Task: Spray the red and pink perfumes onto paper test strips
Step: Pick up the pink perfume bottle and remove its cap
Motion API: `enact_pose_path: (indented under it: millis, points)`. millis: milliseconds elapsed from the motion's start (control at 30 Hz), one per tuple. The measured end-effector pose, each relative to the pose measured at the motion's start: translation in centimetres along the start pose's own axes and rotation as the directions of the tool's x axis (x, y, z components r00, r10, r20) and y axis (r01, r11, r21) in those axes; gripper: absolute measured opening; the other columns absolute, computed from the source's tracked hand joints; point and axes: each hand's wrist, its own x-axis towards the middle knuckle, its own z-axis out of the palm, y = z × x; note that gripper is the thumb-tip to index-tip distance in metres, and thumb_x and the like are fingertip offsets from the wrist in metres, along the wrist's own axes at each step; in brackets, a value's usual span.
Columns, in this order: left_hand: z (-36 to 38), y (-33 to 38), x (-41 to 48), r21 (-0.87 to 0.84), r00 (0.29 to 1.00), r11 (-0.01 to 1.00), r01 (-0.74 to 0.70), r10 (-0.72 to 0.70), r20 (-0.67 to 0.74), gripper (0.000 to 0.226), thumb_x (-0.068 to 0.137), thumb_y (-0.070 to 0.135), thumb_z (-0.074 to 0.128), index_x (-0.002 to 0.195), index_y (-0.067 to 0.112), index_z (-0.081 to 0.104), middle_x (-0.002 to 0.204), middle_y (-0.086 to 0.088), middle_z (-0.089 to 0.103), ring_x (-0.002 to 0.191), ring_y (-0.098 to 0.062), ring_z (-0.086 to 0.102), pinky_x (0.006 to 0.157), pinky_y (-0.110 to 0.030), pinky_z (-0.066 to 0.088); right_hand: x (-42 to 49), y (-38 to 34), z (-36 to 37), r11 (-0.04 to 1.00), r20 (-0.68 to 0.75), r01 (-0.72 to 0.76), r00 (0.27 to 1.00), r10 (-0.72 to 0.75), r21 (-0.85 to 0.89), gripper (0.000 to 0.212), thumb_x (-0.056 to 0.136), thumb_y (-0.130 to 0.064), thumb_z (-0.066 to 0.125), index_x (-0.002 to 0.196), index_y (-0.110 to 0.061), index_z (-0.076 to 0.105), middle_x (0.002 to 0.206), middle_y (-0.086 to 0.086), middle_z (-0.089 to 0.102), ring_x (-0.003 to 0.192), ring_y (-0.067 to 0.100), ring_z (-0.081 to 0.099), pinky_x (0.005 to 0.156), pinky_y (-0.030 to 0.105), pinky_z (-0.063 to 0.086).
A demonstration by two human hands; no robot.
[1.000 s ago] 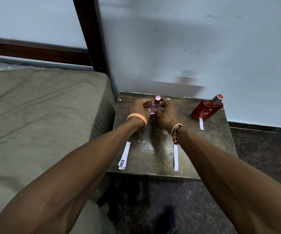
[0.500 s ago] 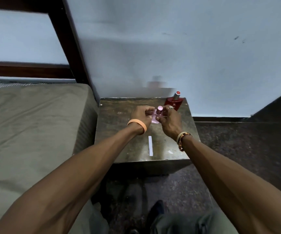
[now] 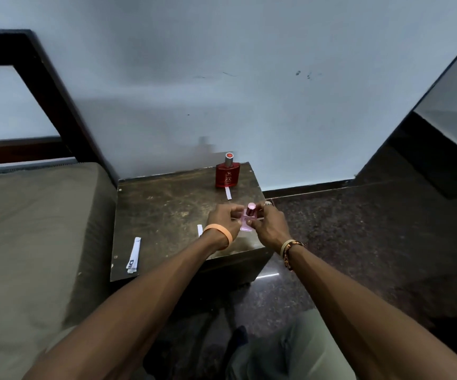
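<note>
Fingers of the left hand (image 3: 225, 217) and the right hand (image 3: 270, 224) curl round the pink bottle (image 3: 247, 221), held upright just above the table (image 3: 167, 204) near its right front edge. Its cap (image 3: 251, 206) looks on. One hand should steady the body while the other lifts the cap straight off, then the nozzle should aim at the strip (image 3: 200, 229) beside the left wrist. The red bottle (image 3: 227, 174) stands at the back.

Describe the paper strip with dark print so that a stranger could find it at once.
Find the small dark table beside the bed. At its front left corner lies the printed strip. Only it bears dark letters at its near end; the strip by the red bottle and the one by the left wrist are plain white.
</note>
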Motion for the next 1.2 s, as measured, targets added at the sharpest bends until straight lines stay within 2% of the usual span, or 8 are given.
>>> enact_pose_path:
  millis: [333,467,533,633,700,867,1067,1200]
  points:
    - [1.2,-2.3,-0.2,0.014,0.996,0.998,0.066,-0.067,0.065,0.036,0.078,0.001,0.064,0.110,0.015,0.070,0.109,-0.004,0.071,0.101,-0.016,0.064,0.095,-0.034,0.050,0.6,2.7,2.7,0.999,0.030,-0.053,0.998,0.053,0.008,0.019,0.084,-0.013,0.074,0.100,-0.014,0.064,0.100,0.001,0.067,0.096,0.021,0.064,0.083,0.037,0.053]
    - [1.4,-3.3,0.3,0.039,0.994,0.996,0.080,-0.083,0.073,0.045,0.074,0.000,0.058,0.112,0.021,0.070,0.109,0.001,0.072,0.105,-0.014,0.064,0.095,-0.035,0.050,1.1,3.2,3.6,0.998,0.023,-0.066,0.998,0.066,0.012,0.021,0.086,-0.014,0.072,0.105,-0.015,0.064,0.105,0.002,0.068,0.088,0.015,0.063,0.054,0.010,0.042]
    - [1.1,-3.2,0.4,0.031,0.994,0.995,0.093,-0.094,0.057,0.042,0.077,0.000,0.059,0.114,0.019,0.069,0.112,-0.001,0.071,0.107,-0.014,0.062,0.097,-0.033,0.049,1.2,3.1,3.6,0.998,0.014,-0.064,0.998,0.064,0.013,0.021,0.085,-0.016,0.074,0.103,-0.015,0.065,0.100,-0.001,0.067,0.086,0.014,0.061,0.049,0.009,0.040]
    - [0.9,-3.2,0.6,0.009,0.993,0.995,0.101,-0.102,0.056,0.035,0.080,0.009,0.066,0.114,0.020,0.068,0.113,0.000,0.070,0.105,-0.013,0.064,0.096,-0.033,0.050,1.3,3.1,3.6,0.999,0.006,-0.046,0.999,0.046,0.022,0.023,0.079,-0.025,0.081,0.095,-0.019,0.066,0.094,-0.003,0.068,0.086,0.015,0.064,0.069,0.023,0.051]
    - [1.0,-3.1,0.4,0.022,0.995,0.996,0.085,-0.086,0.055,0.039,0.079,0.015,0.069,0.117,0.021,0.066,0.116,0.001,0.069,0.105,-0.014,0.064,0.097,-0.035,0.050,1.3,3.2,3.8,1.000,0.010,-0.023,1.000,0.023,0.013,0.022,0.081,-0.024,0.078,0.100,-0.021,0.068,0.095,-0.005,0.069,0.086,0.014,0.067,0.077,0.031,0.056]
    - [1.3,-1.6,0.3,0.154,0.999,0.988,-0.034,0.035,-0.001,0.040,0.082,0.018,0.067,0.122,0.018,0.062,0.123,-0.002,0.065,0.115,-0.018,0.058,0.101,-0.032,0.044,0.9,3.7,4.3,0.998,-0.001,-0.001,1.000,0.001,-0.069,0.013,0.092,-0.029,0.063,0.099,-0.025,0.073,0.083,-0.002,0.073,0.077,0.015,0.068,0.070,0.036,0.057]
    - [1.3,-1.1,0.8,0.241,0.996,0.968,-0.065,0.079,-0.051,0.024,0.082,0.016,0.068,0.105,0.021,0.072,0.102,-0.001,0.074,0.094,-0.015,0.067,0.088,-0.031,0.052,0.7,3.7,4.7,0.988,-0.032,-0.004,0.999,0.000,-0.153,0.013,0.094,-0.021,0.059,0.092,-0.018,0.071,0.079,0.004,0.072,0.074,0.020,0.066,0.065,0.035,0.055]
    - [1.4,-1.2,0.9,0.253,0.992,0.967,-0.038,0.067,-0.109,0.013,0.075,0.026,0.075,0.087,0.023,0.076,0.086,0.001,0.075,0.081,-0.013,0.067,0.075,-0.026,0.052,0.6,3.7,5.3,0.981,-0.060,-0.042,0.998,0.031,-0.189,0.014,0.094,-0.020,0.058,0.089,-0.014,0.071,0.079,0.008,0.071,0.074,0.025,0.066,0.068,0.042,0.057]
